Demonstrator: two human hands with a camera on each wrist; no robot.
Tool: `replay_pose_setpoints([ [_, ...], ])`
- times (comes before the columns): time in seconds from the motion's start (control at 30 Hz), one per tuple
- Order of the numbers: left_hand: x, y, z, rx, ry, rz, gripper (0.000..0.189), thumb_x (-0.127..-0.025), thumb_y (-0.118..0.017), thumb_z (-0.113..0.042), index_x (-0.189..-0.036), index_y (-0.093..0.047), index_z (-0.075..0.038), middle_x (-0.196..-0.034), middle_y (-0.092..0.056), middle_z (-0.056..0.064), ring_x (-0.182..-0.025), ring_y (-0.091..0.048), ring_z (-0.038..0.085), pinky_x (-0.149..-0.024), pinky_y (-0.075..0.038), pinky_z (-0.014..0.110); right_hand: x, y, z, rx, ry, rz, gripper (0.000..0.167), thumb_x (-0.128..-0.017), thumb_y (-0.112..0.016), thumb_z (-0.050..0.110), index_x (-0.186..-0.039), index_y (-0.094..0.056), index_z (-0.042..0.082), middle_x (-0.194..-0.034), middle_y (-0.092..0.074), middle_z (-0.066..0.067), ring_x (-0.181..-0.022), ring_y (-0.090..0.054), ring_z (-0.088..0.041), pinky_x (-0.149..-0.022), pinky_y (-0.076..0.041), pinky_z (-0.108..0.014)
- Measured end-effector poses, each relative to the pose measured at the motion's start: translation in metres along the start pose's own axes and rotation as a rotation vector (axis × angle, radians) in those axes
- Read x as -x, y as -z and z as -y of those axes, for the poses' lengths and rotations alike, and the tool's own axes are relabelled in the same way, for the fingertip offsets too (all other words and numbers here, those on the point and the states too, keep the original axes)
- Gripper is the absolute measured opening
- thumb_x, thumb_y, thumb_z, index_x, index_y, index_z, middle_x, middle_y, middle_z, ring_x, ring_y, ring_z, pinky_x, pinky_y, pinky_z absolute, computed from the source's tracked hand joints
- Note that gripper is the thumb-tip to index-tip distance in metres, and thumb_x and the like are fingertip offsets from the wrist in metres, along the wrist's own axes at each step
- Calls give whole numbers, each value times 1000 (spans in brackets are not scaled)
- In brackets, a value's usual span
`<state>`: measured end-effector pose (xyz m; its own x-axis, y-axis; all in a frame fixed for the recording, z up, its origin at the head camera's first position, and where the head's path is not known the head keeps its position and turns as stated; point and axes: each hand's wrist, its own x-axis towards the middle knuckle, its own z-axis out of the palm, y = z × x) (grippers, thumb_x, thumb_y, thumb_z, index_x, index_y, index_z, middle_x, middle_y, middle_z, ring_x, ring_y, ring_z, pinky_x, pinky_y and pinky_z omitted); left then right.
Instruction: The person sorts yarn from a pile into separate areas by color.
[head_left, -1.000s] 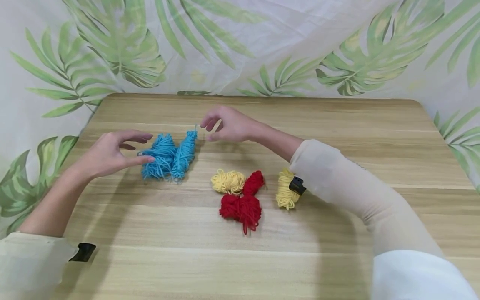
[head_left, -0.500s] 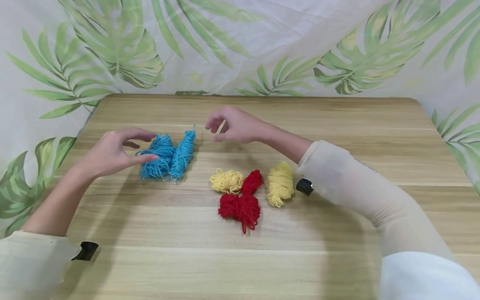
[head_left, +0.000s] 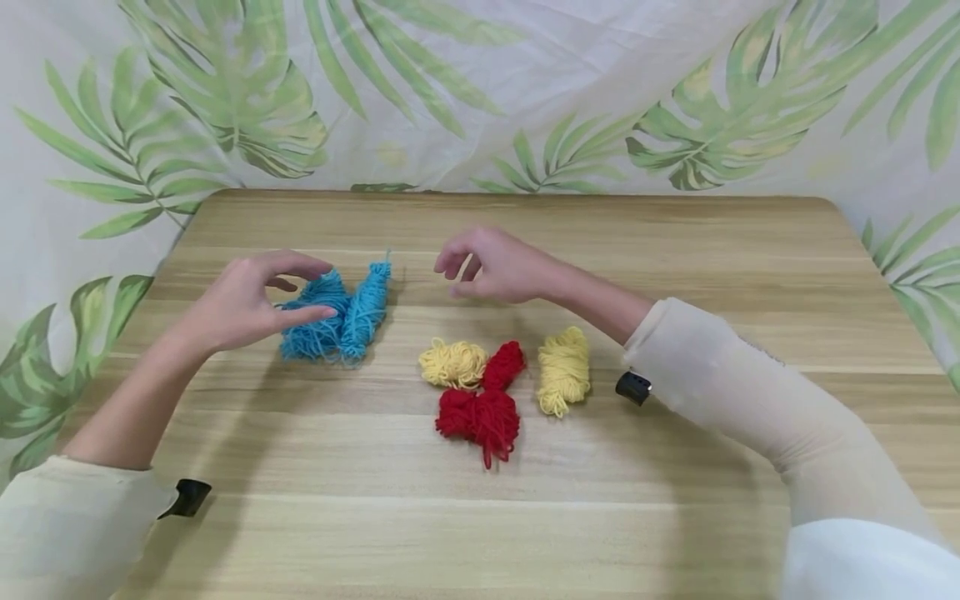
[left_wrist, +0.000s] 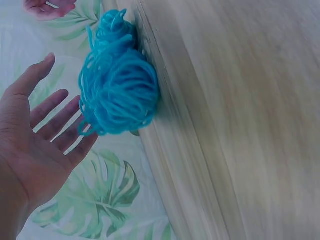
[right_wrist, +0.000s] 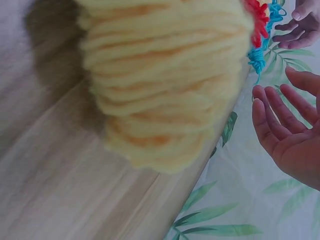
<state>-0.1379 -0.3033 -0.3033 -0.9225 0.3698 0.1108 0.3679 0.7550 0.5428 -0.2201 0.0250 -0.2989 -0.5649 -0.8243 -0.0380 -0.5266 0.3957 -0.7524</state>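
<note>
1. Leaf-printed cloth [head_left: 585, 75] is hanging behind the wooden surface [head_left: 330, 500].
2. Reaching for the bushy blue skein [head_left: 311, 339] seems to be the step; holding it would call for curling inward.
3. That skein is lying left of centre, partly behind the spread left grip [head_left: 242, 304]; contact is unclear.
4. Right grip [head_left: 501, 265], loosely bent, is holding nothing, upper centre.

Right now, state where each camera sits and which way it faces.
Head: on the head, facing forward and down at the wooden table; left hand, right hand and sleeves show.
Left wrist: on that wrist, facing blue yarn; both hands.
Right wrist: on that wrist, facing yellow skein; both hands.
Both wrist views show blue yarn.
</note>
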Motion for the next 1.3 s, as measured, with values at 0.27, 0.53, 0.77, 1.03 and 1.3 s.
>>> replay_pose_setpoints([
  [0.27,-7,-7,-14,10,-39,9,50,-85,-86,-12,-129,-68,1,-125,-71,19,-115,-66,35,-93,-55,57,16,-1,-5,61,28,-18,28,-93,-71,0,-120,-69,-7,-119,-71,-22,-101,-73,-29,-94,-57,-36],
  [0.53,-14,-15,-27,9,-74,31,50,-84,-87,-14,-128,-68,2,-124,-71,19,-113,-66,34,-92,-55,56,30,-1,-5,33,24,-29,28,-94,-72,0,-120,-69,-8,-116,-70,-23,-99,-74,-29,-91,-59,-38],
  [0.77,-23,-23,-35,24,-137,62,53,-83,-88,-15,-129,-68,2,-125,-71,20,-112,-68,36,-91,-56,57,39,0,-7,63,14,-45,30,-93,-75,3,-121,-70,-5,-114,-72,-21,-97,-74,-25,-84,-60,-36],
  [1.03,-32,-32,-52,43,-188,103,50,-84,-88,-13,-126,-69,3,-124,-72,18,-112,-68,32,-94,-56,54,51,0,-6,68,20,-69,31,-92,-76,3,-121,-70,-5,-111,-73,-19,-96,-74,-24,-78,-60,-35],
  [1.3,-40,-49,-63,57,-195,175,49,-85,-87,-16,-126,-69,2,-125,-72,17,-110,-69,33,-93,-56,53,62,0,-6,55,10,-88,32,-92,-76,3,-122,-70,-4,-111,-73,-19,-96,-73,-25,-78,-61,-39],
])
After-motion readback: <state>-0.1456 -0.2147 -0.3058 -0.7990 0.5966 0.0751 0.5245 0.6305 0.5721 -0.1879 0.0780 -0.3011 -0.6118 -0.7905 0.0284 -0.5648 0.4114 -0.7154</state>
